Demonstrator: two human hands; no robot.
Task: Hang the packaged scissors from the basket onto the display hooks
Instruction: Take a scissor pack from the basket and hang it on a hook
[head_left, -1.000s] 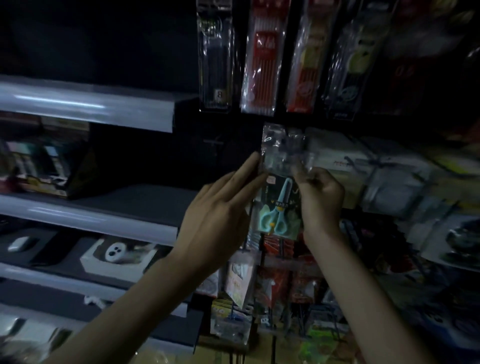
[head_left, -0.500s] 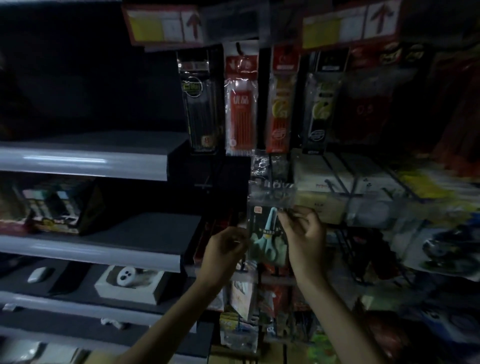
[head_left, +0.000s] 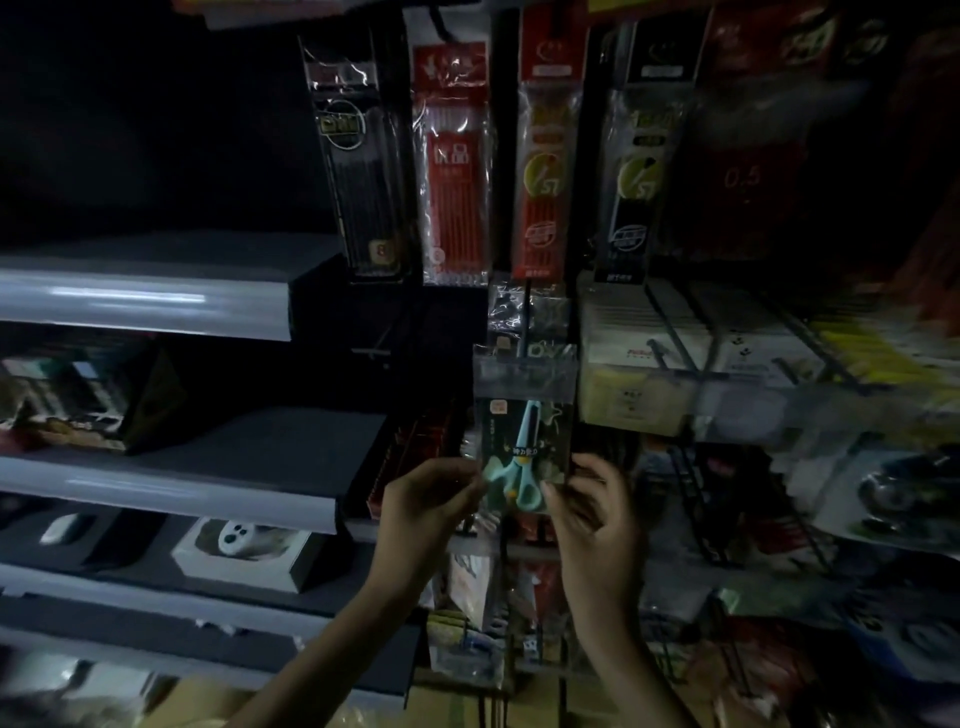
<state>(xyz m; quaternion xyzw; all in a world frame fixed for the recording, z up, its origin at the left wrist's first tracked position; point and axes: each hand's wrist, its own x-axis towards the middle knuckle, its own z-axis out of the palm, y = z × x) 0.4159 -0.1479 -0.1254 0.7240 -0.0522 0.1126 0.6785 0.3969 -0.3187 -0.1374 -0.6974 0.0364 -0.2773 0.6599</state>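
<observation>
A clear packet with pale teal scissors (head_left: 522, 441) is held upright in front of the display. My left hand (head_left: 426, 501) pinches its lower left edge and my right hand (head_left: 597, 512) pinches its lower right edge. The packet's top flap sits at the tip of a dark display hook (head_left: 528, 317) that carries more clear packets behind it. Whether the hook passes through the flap's hole is too dim to tell. The basket is out of view.
Long pen refill packs (head_left: 457, 176) hang above the hook. White boxed goods (head_left: 639, 364) and wire hooks fill the right side. Grey shelves (head_left: 156, 301) run along the left, one bearing a white box (head_left: 244, 551). More hanging packets sit below my hands.
The view has tilted up, so both hands sit lower in frame. My left hand slid from the packet's upper side to its lower left corner; the flap now reaches the hook.
</observation>
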